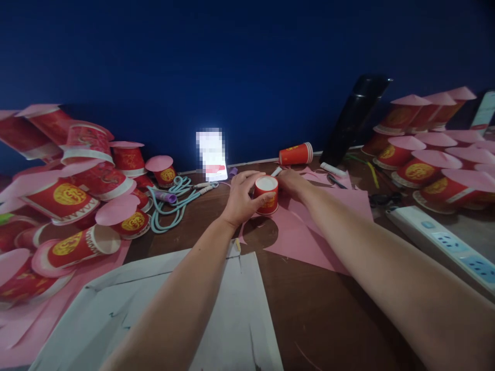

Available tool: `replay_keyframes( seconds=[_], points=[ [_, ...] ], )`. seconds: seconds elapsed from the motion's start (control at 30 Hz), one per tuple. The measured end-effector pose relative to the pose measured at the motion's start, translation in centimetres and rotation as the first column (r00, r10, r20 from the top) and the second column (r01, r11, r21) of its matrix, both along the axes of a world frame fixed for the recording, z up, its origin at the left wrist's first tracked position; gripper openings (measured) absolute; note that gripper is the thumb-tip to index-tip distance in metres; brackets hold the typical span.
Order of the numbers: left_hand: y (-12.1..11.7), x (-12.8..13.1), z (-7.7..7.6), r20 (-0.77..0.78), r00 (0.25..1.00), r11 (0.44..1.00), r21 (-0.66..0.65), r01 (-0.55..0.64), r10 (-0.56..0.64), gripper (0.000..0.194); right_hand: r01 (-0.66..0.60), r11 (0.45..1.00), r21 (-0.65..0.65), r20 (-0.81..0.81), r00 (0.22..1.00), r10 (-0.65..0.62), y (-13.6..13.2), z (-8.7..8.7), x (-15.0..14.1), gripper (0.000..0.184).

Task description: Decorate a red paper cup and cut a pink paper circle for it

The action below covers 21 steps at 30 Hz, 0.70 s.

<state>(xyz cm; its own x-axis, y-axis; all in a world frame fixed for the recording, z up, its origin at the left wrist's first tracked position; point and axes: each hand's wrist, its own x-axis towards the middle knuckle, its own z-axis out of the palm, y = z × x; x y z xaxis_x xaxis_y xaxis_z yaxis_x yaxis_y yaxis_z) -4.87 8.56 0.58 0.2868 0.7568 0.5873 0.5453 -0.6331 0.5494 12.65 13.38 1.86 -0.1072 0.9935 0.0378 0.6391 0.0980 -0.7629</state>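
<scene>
An upturned red paper cup [267, 207] with gold print stands on the table, its white base facing up. My left hand [244, 195] is closed around its left side, the thumb across the front. Just behind the cup's right side, my right hand [291, 181] is curled, its fingertips partly hidden. A short white tube [276, 171] sticks out at those fingers and seems held in them. Under and right of the cup lies a sheet of pink paper [328, 234] with cut-out curves.
Red cups with pink paper discs crowd the left [69, 196] and right [419, 172]. A lit phone [212, 154], teal cord [164, 219], lying cup stack [296, 154], black bottle [358, 116], power strip [444, 245] and white sheet [247, 314] surround my hands.
</scene>
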Motion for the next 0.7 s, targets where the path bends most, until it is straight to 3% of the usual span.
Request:
replay_keyframes(
  seconds=[0.3, 0.7],
  points=[
    [-0.2, 0.2, 0.2, -0.026, 0.998, 0.999, 0.015, -0.051, 0.051, 0.049, -0.165, 0.944, -0.284, -0.172, 0.978, 0.119, 2.3, 0.6, -1.4, 0.029],
    [-0.1, 0.2, -0.2, -0.035, 0.996, 0.997, 0.026, -0.076, 0.077, 0.050, -0.418, 0.829, -0.371, -0.222, 0.907, 0.358, 4.7, 1.5, -2.8, 0.026]
  ],
)
